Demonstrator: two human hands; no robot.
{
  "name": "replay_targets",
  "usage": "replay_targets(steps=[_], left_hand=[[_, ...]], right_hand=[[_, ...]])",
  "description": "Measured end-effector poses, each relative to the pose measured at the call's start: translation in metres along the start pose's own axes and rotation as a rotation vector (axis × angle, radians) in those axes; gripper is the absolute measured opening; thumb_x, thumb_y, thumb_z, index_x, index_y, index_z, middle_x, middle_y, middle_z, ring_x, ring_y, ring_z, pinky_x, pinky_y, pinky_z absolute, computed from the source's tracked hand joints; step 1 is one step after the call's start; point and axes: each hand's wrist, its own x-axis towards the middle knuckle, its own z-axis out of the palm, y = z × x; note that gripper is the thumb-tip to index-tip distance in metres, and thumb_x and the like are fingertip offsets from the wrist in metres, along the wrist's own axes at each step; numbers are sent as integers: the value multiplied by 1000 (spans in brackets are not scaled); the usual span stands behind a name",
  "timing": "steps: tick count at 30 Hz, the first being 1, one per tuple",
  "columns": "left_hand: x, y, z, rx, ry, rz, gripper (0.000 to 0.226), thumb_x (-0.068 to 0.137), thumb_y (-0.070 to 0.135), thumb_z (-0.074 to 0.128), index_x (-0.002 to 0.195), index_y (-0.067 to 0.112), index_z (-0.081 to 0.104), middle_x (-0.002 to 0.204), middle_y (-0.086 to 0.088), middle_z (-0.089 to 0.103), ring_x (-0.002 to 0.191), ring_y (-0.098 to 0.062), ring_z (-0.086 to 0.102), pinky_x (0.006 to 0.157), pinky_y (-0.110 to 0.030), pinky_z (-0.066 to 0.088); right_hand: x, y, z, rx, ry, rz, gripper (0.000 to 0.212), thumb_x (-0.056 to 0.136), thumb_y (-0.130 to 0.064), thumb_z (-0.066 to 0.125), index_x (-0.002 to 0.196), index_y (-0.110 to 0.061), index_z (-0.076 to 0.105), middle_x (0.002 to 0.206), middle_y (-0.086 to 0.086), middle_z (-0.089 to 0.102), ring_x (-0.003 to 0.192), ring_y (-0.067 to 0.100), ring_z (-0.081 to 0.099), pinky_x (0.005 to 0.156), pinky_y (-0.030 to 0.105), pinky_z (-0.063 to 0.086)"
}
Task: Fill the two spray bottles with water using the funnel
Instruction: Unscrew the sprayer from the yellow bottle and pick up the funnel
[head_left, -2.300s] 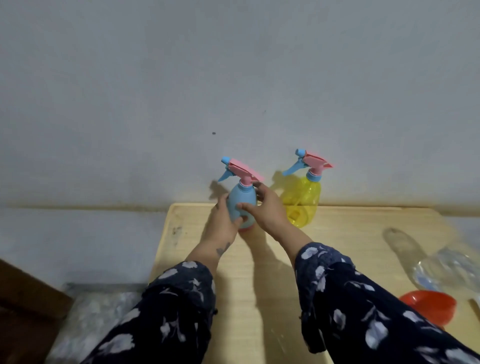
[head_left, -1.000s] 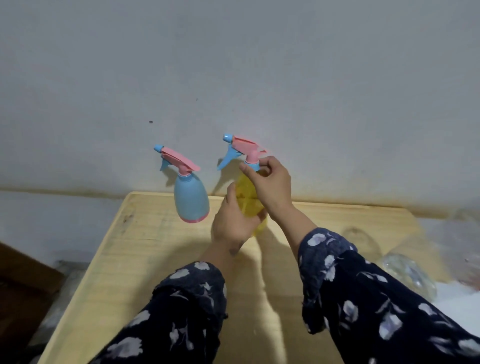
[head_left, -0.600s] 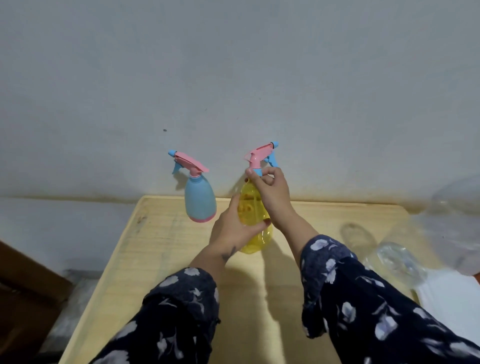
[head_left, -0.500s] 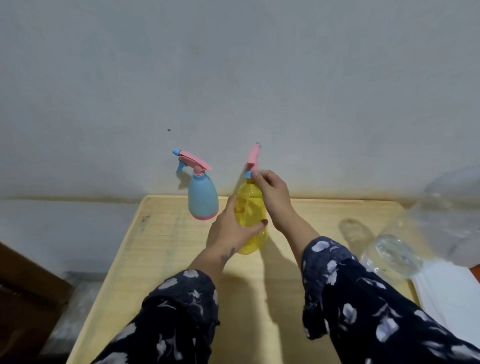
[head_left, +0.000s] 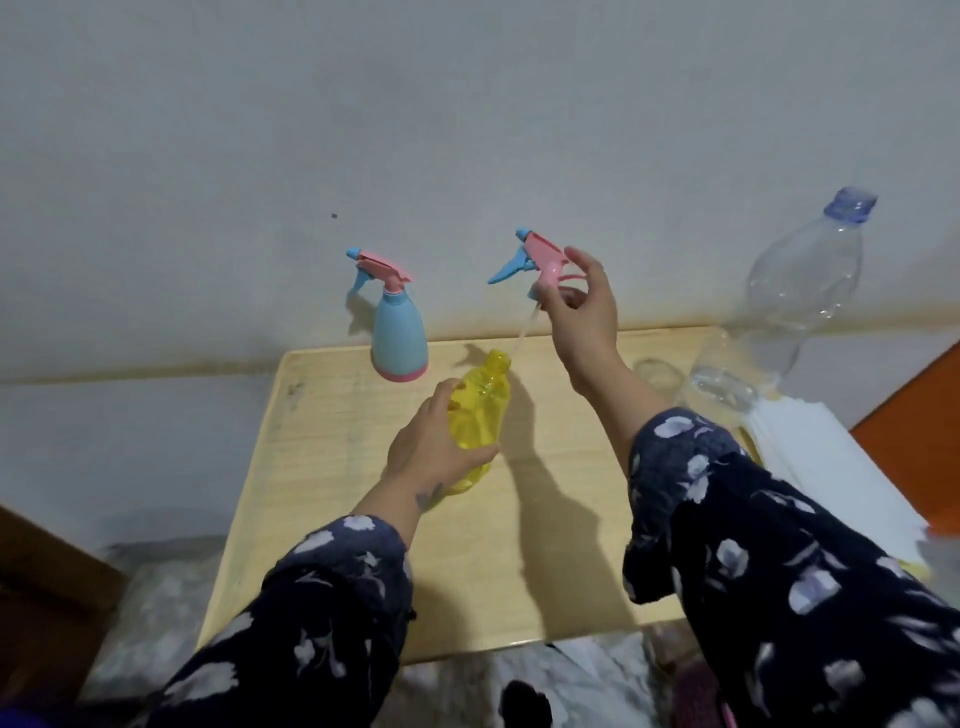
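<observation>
1. While your left hand (head_left: 434, 447) wraps its fingers (head_left: 472, 456) around the belly of the yellow spray bottle (head_left: 479, 415), the bottle leans tilted over the tabletop (head_left: 545, 545), its open neck pointing up and away from those fingers.
2. Your right hand (head_left: 584, 317) pinches the pink-and-blue trigger head (head_left: 537, 260) at its collar, lifted clear above the open neck; its thin dip tube (head_left: 524, 332) hangs down from your fingertips, and the lower end looks to sit just at or inside the bottle mouth.
3. Judging by this, you are at the opening step: the yellow bottle's cap is unscrewed and nearly drawn out, and no water has gone in.
4. Beyond your left fingers, against the wall, the blue spray bottle (head_left: 399, 338) stands upright with its head on, not yet opened.
5. Out past your right fingers stands the clear water bottle (head_left: 779, 312), capped, at the right edge of the tabletop beside a white stack (head_left: 810, 447) of what may be paper.
6. No funnel shows in this view, so you cannot place it yet.
7. Next, you would likely lift the tube fully free, lay the trigger head down, stand the yellow bottle upright, then find the funnel and seat it in the neck.
8. Keep the tilted bottle steady as the tube comes out; it can snag on the rim.
</observation>
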Motion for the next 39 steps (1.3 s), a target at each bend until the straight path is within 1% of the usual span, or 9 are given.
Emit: replay_targets(steps=[4,9,12,15,18,21,28,33,39], left_hand=[[-14,-9,0,-25,3,26,88,68,50,80,138,34,28,137,4,49,119,-21,52,83,-33,45],[-20,-13,1,-69,3,9,88,69,48,81,137,35,27,138,2,47,120,-24,51,86,-34,44],[-18,-8,3,-92,8,6,91,70,49,80,140,33,25,140,2,46,123,-25,49,91,-38,45],[-12,-1,7,-128,16,-8,94,70,49,80,142,32,23,142,1,45,126,-26,47,93,-39,44],[-8,5,12,-161,28,-25,94,70,48,81,143,31,23,142,0,46,127,-26,47,92,-37,42],[-6,8,20,-175,27,-41,94,70,48,80,142,31,23,143,-1,45,127,-28,46,92,-38,42],[4,17,33,-202,47,-64,98,67,50,82,142,31,23,144,-1,44,128,-29,45,97,-42,44],[11,25,44,-217,45,-61,98,68,50,81,143,32,21,144,-1,43,128,-29,44,96,-43,44],[12,25,56,-209,34,-83,97,74,49,77,144,28,13,147,-5,39,127,-33,45,93,-43,44]], right_hand=[[10,-20,-37,38,163,60,46,88,-15,61,130,-24,44,86,-2,68,88,14,65,87,35,51],[11,-20,-73,77,236,179,45,93,-14,55,134,-23,40,93,-5,62,90,10,66,82,30,52],[6,0,-83,-122,166,220,48,92,-11,55,136,-19,39,113,3,58,89,14,65,71,27,50],[-6,29,-84,-345,15,303,50,90,-3,56,137,-10,42,110,7,55,75,11,62,65,24,52],[-22,65,-82,-520,-165,430,51,88,0,58,136,-7,44,118,12,56,97,25,65,82,35,57],[-31,91,-83,-640,-210,443,46,89,-6,58,134,-8,47,129,16,56,109,31,61,93,41,52],[-29,113,-86,-781,-159,406,42,92,-10,54,133,-8,48,127,13,59,114,29,57,86,30,43],[-31,118,-89,-795,-165,391,49,90,-5,53,139,-12,45,126,13,60,113,29,58,89,34,46],[-48,101,-124,-1067,154,-69,40,88,-25,61,126,-18,53,123,6,53,114,24,47,92,36,41]])
